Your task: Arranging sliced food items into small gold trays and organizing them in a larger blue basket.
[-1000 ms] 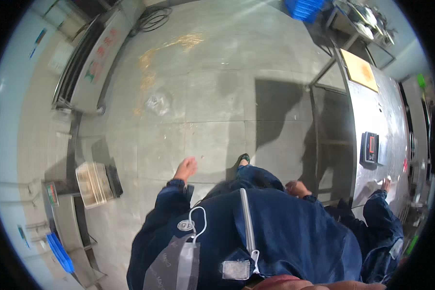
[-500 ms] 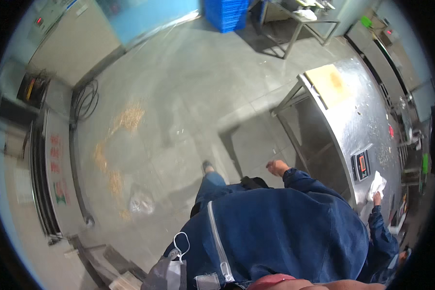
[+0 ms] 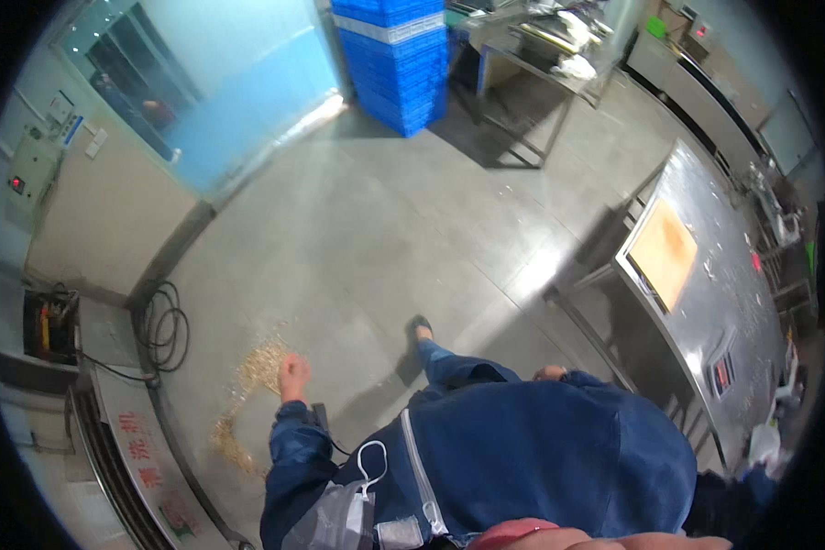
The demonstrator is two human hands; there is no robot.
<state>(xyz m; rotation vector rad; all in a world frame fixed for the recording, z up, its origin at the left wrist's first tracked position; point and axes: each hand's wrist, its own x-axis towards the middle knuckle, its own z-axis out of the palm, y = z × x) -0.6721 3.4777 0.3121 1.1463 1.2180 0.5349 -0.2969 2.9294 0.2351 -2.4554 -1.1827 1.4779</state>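
Lots here is hard to read. The person's own dark blue jacket [image 3: 541, 458] fills the lower middle of the view and covers most of both arms. The right hand [image 3: 550, 373] is just a sliver of knuckles poking over the jacket's edge, so I can't tell if its fingers are apart or curled, and nothing shows in it. The left hand [image 3: 293, 374] is clearer: it hangs out to the side at the end of a blue sleeve, fingers curled into a loose fist, closed on nothing that I can see.

That left hand sits right over a patch of yellowish crumbs [image 3: 252, 385] scattered on the grey floor [image 3: 385, 229]. The patch is a long streak, running from near the hand down and to the left toward the metal machine [image 3: 128, 458] at the lower left edge. What the crumbs are, I can't tell.

One foot [image 3: 421, 327] points up and away, toward the stack of blue crates [image 3: 392, 55] at the far wall. A steel table [image 3: 706, 302] with an orange-tan board [image 3: 665, 252] on it stands to the right; its far end bends off into the dark rim. Black cable coils [image 3: 167, 325] lie by the left wall. A white cord [image 3: 368, 463] dangles on the jacket front.
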